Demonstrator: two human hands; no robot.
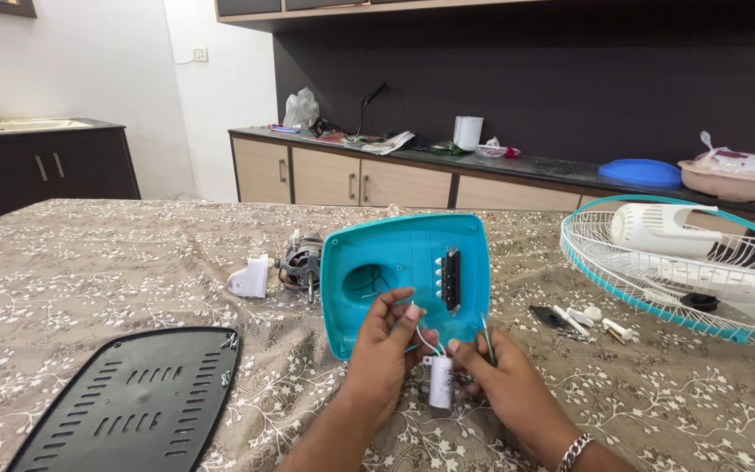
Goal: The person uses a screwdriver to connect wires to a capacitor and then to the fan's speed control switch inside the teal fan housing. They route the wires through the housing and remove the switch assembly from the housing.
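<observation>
Capacitor wires pinched by both hands at teal housing's near edge, bare tablecloth leftward

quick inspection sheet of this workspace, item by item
surface: table under a brown floral cloth
job's things: teal housing tilted up on the table; small white cylinder part hanging on white wires
clutter: motor, black vented plate, fan guard, small loose parts
grippers: left hand pinches the white wires; right hand holds a thin green wire
cables: dark wires inside the housing opening
surroundings: counter with cabinets, blue lid, pink basin; sink at far left
</observation>
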